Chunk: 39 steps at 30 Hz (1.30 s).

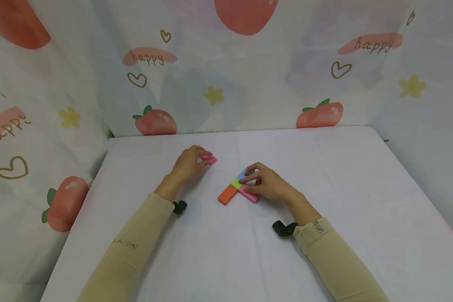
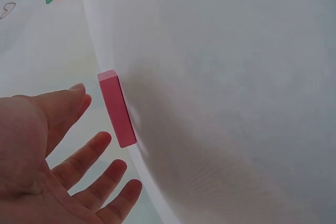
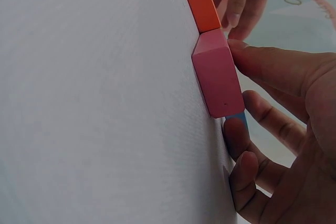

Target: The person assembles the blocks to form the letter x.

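Near the far left of the work area, a small pink block point(image 1: 209, 159) lies by my left hand point(image 1: 190, 162). In the left wrist view a gap shows between the fingers and that pink block point(image 2: 117, 109); the left hand point(image 2: 68, 150) has its fingers spread loosely. My right hand point(image 1: 268, 182) rests over joined blocks: orange point(image 1: 227, 195), green point(image 1: 235, 183) and blue point(image 1: 242, 173) in a line, with another pink block point(image 1: 251, 197) branching off. Its thumb touches or hovers at this pink block point(image 3: 219, 80); slightly bent fingers lie by the green and blue ones.
A white-covered table point(image 1: 211, 251) holds the blocks. Behind it and at the sides hangs a curtain point(image 1: 249, 84) printed with fruit, hearts and flowers. Black wrist mounts point(image 1: 284, 228) stick out from the beige sleeves point(image 1: 337, 256).
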Available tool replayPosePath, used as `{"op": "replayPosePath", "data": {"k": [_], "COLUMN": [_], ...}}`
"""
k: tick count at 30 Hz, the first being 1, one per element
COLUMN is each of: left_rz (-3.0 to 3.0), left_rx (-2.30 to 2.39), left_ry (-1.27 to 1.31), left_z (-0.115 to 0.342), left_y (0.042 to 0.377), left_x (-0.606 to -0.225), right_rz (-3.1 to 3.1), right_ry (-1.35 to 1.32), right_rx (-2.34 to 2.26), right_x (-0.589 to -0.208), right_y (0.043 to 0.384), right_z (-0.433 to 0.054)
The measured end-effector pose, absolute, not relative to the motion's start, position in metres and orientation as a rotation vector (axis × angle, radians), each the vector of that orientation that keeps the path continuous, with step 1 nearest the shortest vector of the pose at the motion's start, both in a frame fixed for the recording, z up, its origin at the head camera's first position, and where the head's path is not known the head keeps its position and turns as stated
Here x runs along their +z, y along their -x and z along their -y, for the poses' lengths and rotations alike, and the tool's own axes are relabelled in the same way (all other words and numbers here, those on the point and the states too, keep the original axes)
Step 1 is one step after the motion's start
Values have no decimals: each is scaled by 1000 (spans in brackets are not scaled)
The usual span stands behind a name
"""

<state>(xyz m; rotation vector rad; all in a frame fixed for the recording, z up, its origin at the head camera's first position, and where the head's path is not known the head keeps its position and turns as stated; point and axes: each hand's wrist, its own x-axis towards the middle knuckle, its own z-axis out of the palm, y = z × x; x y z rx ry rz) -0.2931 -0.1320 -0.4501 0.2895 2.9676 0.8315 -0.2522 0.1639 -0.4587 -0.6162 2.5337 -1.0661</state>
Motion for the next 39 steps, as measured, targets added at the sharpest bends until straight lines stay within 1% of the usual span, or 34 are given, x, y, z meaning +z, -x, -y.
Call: {"op": "replayPosePath", "data": {"k": [7,39], "left_rz": [-2968,-2958], "left_rx": [823,840], "left_ry": [-280,-293], "left_z": [132,133], "left_y": [298,311], "left_x": [-452,-454], "right_rz": [-2529,-2528], "right_ry": [568,576], "right_rx": [-1069,-1061], "right_x": [-458,-457], "right_y": [252,252], "right_z": [-163,-162]}}
